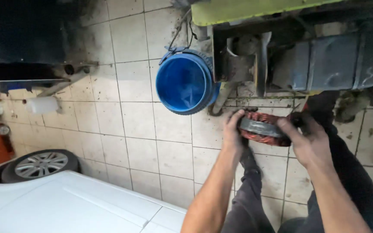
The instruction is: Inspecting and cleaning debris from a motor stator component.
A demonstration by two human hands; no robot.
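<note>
— Copper-red windings wrapped round a grey metal ring: that is the stator (pixel 262 128), held in the air between both hands, just above the person's dark-trousered knees and below the grimy machine (pixel 290 60).

— What lies around it?

— A blue plastic bucket (pixel 182 82) with a ribbed rim lies tipped toward the camera on the tiled floor (pixel 143 129), just left of the machine's base. The machine has dull grey-blue steel panels and a yellow-green top edge. A hose curls on the floor between bucket and hands. Lower left, a white car body (pixel 78 203) with a silver-spoked wheel (pixel 39 165). A pale plastic container (pixel 42 105) sits far left, well apart.

— Anything in the way?

— Nothing sits between the hands and the stator; the machine stands close behind it.

— And the hands?

— The left hand (pixel 233 127) comes up from below, forearm straight, fingers curled over the ring's left edge. The right hand (pixel 305 140) grips the right side from above, wrist bent, fingers closed round the windings. Both are firmly closed on it.

— Textures?

— Off-white tiles, stained and dark-grouted; the ring smooth, the windings rough and bundled.
</note>
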